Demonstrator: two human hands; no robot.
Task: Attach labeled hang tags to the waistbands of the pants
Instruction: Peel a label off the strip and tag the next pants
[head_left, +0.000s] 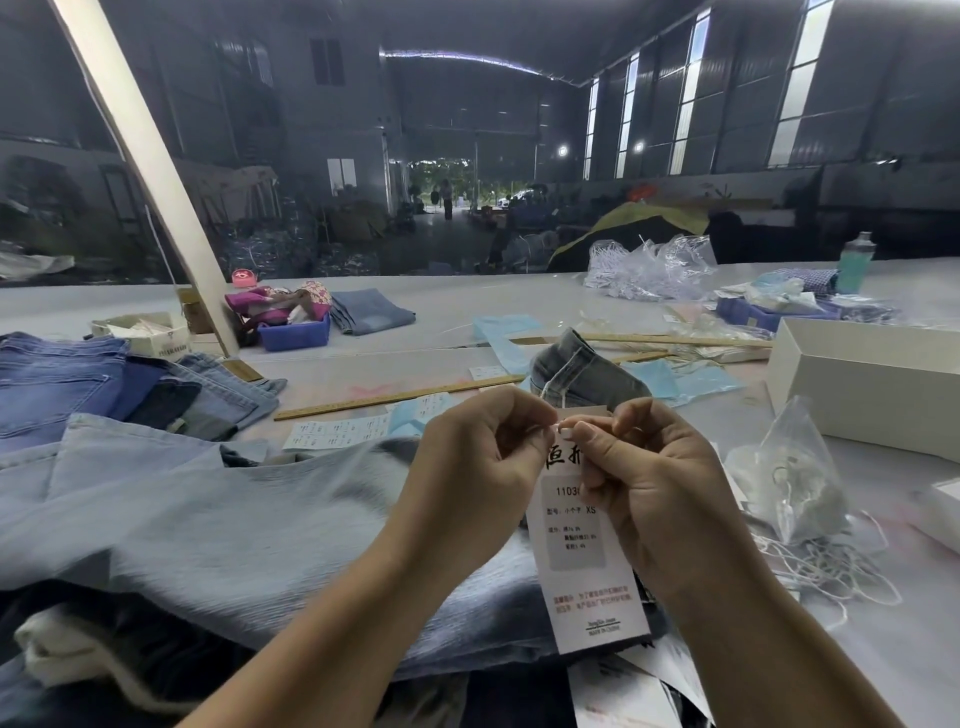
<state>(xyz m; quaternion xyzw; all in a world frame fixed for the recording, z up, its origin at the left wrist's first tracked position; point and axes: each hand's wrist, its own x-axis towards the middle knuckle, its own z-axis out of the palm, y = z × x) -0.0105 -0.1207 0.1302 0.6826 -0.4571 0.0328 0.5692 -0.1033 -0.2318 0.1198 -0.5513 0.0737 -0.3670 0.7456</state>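
A stack of folded jeans (78, 379) lay far to the left of the fingers, at the desk's (883, 545) left edge, with a wooden ruler (395, 397) slanting between that stack and the hands. Pale blue pants (234, 519) spread under and left of the left hand (483, 462), reaching the near edge. The left hand's fingers were curled, pinching the top of the hang tag (587, 561) — its white string (558, 382) ran up from the fingers to a grey denim waistband (587, 371) just beyond them. The right hand (649, 478) met the left at the tag's top, thumb and forefinger pinching it too, while the printed tag hung down between the wrists. Right of the fingers sat a clear bag (795, 467) with loose white strings (831, 561) — and beyond it a white box (862, 384) near the desk's right edge. Bare desk showed only at the lower right.
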